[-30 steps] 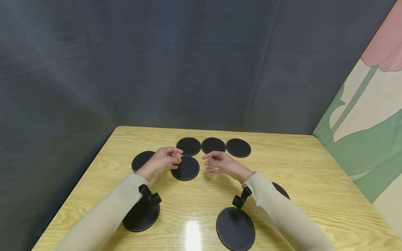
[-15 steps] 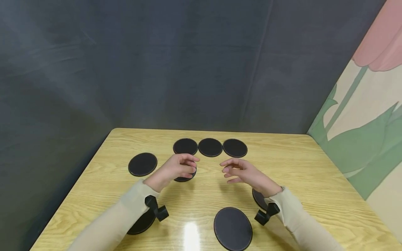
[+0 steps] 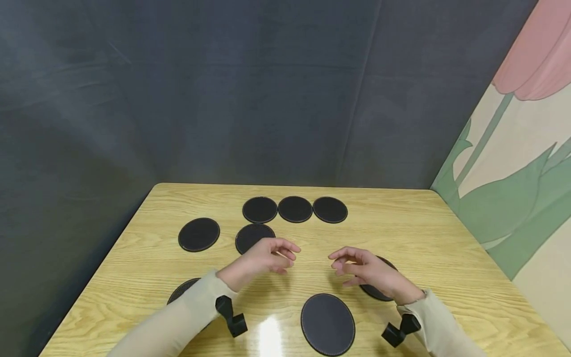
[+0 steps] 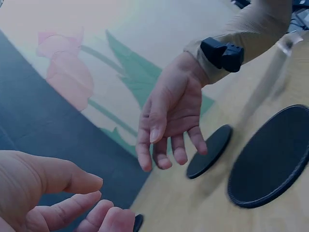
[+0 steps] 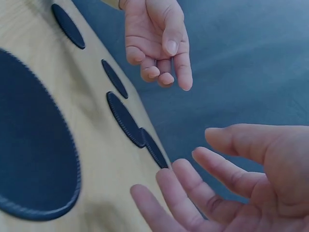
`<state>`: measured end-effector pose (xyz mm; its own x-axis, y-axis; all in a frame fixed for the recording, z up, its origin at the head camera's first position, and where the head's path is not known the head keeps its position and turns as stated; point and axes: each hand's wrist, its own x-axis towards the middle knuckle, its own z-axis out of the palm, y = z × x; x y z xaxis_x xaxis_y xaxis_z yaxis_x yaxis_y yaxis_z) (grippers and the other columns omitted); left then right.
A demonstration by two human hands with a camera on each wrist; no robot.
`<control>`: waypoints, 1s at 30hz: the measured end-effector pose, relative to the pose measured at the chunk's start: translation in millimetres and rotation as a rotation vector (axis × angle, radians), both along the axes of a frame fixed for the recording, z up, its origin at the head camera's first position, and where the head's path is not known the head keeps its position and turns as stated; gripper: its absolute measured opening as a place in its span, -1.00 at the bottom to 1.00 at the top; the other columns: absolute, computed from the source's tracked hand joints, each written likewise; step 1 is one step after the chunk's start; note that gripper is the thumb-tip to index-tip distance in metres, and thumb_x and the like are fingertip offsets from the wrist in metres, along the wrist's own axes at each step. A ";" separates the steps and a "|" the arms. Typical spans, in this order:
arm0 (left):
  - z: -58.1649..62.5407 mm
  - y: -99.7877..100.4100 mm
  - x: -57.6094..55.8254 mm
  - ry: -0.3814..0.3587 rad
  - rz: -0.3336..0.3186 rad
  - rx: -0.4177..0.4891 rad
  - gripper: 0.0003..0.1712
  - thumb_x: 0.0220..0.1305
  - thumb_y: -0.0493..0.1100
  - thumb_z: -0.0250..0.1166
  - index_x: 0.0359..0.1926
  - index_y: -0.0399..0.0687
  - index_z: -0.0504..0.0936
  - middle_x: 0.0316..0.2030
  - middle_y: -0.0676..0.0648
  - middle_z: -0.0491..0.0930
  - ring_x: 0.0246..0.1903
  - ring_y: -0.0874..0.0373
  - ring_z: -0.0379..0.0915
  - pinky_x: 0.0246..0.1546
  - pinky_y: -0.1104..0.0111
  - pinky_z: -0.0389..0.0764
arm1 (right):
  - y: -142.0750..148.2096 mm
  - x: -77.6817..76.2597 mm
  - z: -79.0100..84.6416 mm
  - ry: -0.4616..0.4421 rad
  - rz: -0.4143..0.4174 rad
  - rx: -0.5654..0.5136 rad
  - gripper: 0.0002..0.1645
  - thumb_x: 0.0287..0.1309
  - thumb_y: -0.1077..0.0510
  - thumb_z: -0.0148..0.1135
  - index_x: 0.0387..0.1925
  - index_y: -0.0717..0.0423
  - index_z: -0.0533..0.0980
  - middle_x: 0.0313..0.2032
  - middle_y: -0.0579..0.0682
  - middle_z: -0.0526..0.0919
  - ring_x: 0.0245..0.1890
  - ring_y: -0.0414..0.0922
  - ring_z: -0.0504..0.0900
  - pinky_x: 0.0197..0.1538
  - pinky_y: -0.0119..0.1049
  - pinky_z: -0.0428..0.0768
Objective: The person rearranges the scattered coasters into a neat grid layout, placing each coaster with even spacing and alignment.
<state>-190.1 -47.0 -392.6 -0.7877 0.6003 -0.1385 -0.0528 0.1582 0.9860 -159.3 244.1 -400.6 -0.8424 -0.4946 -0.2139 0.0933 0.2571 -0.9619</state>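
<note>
My left hand (image 3: 265, 258) hovers above the table with fingers loosely bent and nothing in it. The nearest round black coaster (image 3: 254, 238) lies just behind it, partly covered by the hand. Across a gap, my right hand (image 3: 368, 272) hangs in the air with relaxed fingers and also holds nothing. Under it a second coaster (image 3: 382, 292) is partly hidden. Between the forearms, close to the front, lies another coaster (image 3: 327, 325) with a stitched rim. In the left wrist view the right hand (image 4: 171, 106) shows its palm; the right wrist view shows the left hand (image 5: 157, 41) likewise.
Three coasters touch in a row near the back edge, the middle one (image 3: 295, 209) among them. One coaster (image 3: 199, 234) lies at the left, and another (image 3: 180, 290) is mostly under the left sleeve. A dark curtain (image 3: 250, 99) stands behind the wooden table (image 3: 401, 218).
Both hands have drawn back towards me and shifted right, away from the back row. The right hand has come over the right coaster. The coasters keep their places on the table.
</note>
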 end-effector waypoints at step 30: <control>-37.5 25.8 49.0 -0.176 -0.060 -0.083 -0.49 0.00 -0.48 0.23 0.08 -0.37 0.55 -0.16 -0.17 0.52 -0.23 0.12 0.49 -0.23 0.25 0.71 | 18.3 44.8 -24.6 -0.149 0.107 -0.043 -0.44 0.38 0.21 0.07 0.23 0.53 0.24 0.06 0.20 0.48 0.01 -0.08 0.54 -0.12 -0.06 0.70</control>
<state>-141.1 -21.2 -430.1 -0.7105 0.6260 -0.3215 -0.2109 0.2465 0.9459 -114.5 262.4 -425.2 -0.7454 -0.5907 -0.3090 0.2095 0.2324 -0.9498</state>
